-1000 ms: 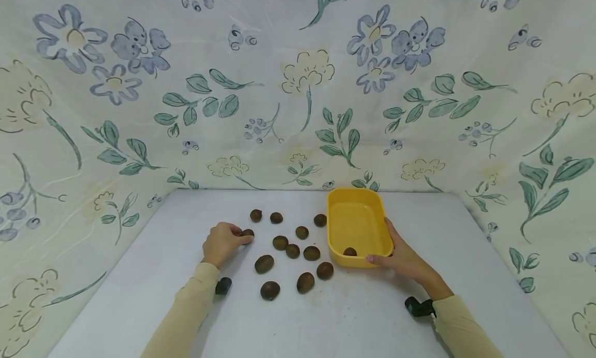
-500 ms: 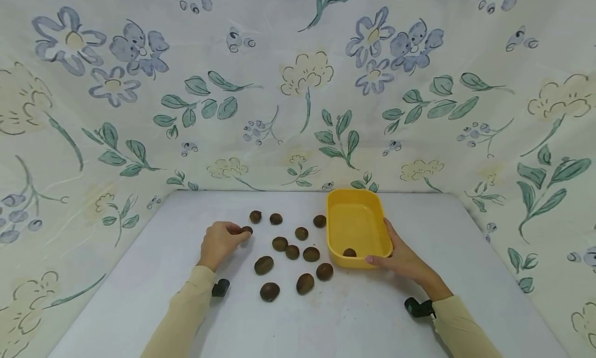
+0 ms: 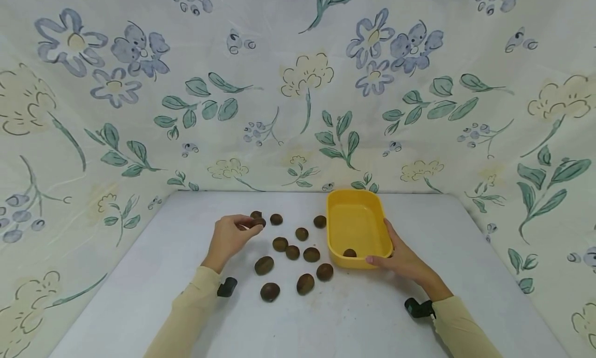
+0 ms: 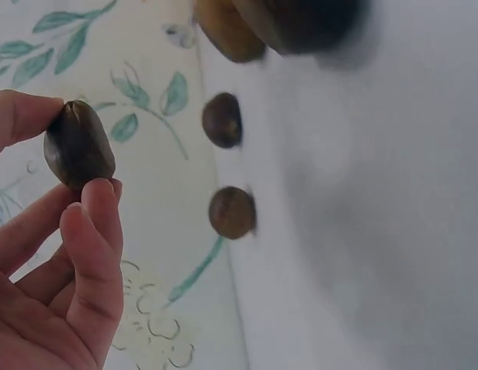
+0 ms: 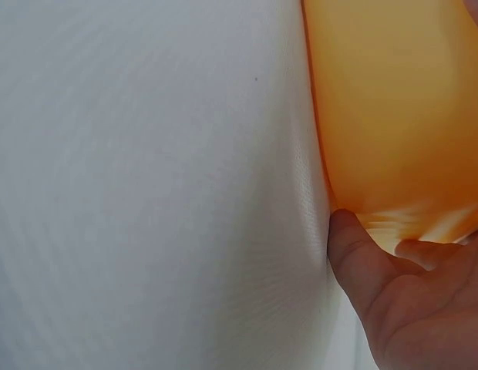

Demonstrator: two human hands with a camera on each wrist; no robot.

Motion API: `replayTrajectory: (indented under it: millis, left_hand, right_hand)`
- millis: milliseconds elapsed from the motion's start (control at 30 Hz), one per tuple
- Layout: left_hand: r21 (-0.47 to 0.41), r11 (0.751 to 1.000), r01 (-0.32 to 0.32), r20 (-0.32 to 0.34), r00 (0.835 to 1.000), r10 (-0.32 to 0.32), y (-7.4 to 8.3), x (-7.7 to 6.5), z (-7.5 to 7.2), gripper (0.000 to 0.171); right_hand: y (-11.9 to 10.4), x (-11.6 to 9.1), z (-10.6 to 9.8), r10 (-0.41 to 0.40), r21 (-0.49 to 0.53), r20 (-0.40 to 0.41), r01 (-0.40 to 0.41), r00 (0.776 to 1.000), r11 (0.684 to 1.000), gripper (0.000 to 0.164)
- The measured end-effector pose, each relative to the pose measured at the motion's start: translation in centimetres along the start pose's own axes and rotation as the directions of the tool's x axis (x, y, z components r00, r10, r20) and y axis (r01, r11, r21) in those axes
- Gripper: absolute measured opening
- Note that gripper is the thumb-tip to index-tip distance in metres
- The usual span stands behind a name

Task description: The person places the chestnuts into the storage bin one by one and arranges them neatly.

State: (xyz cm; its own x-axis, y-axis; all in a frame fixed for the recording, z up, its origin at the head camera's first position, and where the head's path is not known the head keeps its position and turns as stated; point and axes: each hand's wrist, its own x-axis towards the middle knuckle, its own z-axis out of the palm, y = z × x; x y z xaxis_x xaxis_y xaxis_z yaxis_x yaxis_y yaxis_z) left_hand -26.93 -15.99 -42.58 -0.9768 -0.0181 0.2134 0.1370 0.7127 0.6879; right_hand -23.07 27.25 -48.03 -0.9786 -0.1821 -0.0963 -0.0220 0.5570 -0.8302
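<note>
My left hand (image 3: 229, 239) pinches a glossy dark brown egg-shaped object (image 4: 79, 145) between the thumb and fingertips. In the left wrist view it is raised, its narrow end up. In the head view, another brown object (image 3: 255, 214) is right behind it, partly covered. My right hand (image 3: 402, 259) grips a yellow plastic container (image 3: 331, 234) at its near right corner, thumb over the rim, fingers along the right side. Inside the container, by the near wall, lies one brown object (image 3: 349, 253). The right wrist view shows fingers against the container's yellow wall (image 5: 401, 116).
Several similar brown objects lie scattered between my hands, among them a large one (image 3: 264, 265) and a near one (image 3: 270, 292). One more (image 3: 319, 221) sits close by the container's left wall. A flower-patterned sheet (image 3: 298, 140) rises behind the white table (image 3: 298, 332).
My left hand has lifted the brown egg-shaped object and carried it right and farther back, over the rear left one. My right hand and the container stay in place.
</note>
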Motion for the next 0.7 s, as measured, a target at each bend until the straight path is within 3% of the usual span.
replayTrajectory:
  millis: [467,700]
  left_hand:
    - [-0.143,0.984,-0.105,-0.015,0.994,0.104,4.2,-1.1,1.1,0.033]
    - [-0.199,0.972,-0.124,0.018,0.991,0.13,6.3,-1.6,2.2,0.032]
  right_hand:
    - [0.1,0.0,0.0,0.031,-0.019,-0.002,-0.031,1.0,0.999,0.127]
    - [0.1,-0.1,0.0,0.044,-0.015,-0.002,-0.044,0.999,0.999,0.128]
